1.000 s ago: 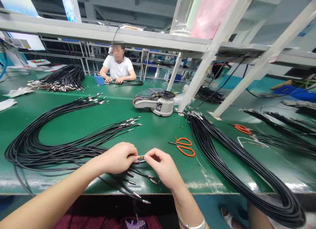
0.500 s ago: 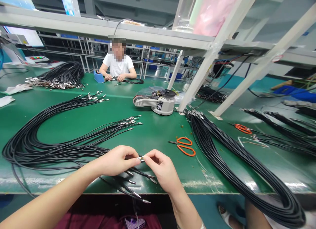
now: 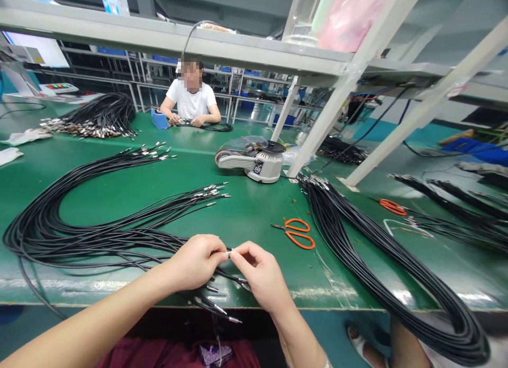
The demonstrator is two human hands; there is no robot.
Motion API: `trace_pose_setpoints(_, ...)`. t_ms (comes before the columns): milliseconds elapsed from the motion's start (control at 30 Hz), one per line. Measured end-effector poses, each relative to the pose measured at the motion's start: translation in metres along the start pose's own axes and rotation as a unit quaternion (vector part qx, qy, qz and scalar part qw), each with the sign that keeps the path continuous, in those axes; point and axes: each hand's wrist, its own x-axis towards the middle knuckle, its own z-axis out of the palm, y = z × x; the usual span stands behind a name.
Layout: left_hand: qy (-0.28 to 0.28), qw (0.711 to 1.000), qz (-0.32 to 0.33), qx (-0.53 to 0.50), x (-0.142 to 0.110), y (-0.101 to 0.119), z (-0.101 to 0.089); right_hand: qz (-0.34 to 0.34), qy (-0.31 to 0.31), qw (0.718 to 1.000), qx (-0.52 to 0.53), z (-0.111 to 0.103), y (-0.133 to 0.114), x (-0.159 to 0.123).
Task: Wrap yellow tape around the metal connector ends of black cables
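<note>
My left hand (image 3: 198, 262) and my right hand (image 3: 257, 273) meet over the near edge of the green table (image 3: 246, 209). Both pinch the small metal tip of a thin black cable (image 3: 229, 251) between thumb and fingers. Under my hands lie several more black cables with metal tips (image 3: 216, 304), some hanging over the table edge. They belong to a long looped bundle of black cables (image 3: 51, 230) spread to my left.
Orange scissors (image 3: 296, 233) lie right of my hands. A grey tape dispenser (image 3: 254, 162) stands mid-table. A thick black cable bundle (image 3: 377, 251) runs along the right. A second pair of orange scissors (image 3: 391, 205) lies further right. A person in a white shirt (image 3: 191, 101) works opposite.
My fingers have closed further over the cable tip, so less of it shows. The view has shifted slightly; my hands stay at the same spot.
</note>
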Motion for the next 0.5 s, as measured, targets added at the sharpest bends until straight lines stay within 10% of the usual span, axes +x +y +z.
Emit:
trace_pose_setpoints(367,-0.013,0.998,0.034,0.041,0.000,-0.005,-0.004,0.031,-0.037,0.999,-0.004,-0.004,-0.001,-0.001)
trace_pose_setpoints(500,0.095,0.984,-0.007,0.151,0.021,-0.027,-0.024,0.025,-0.068,0.993,-0.090,-0.015,0.000,-0.004)
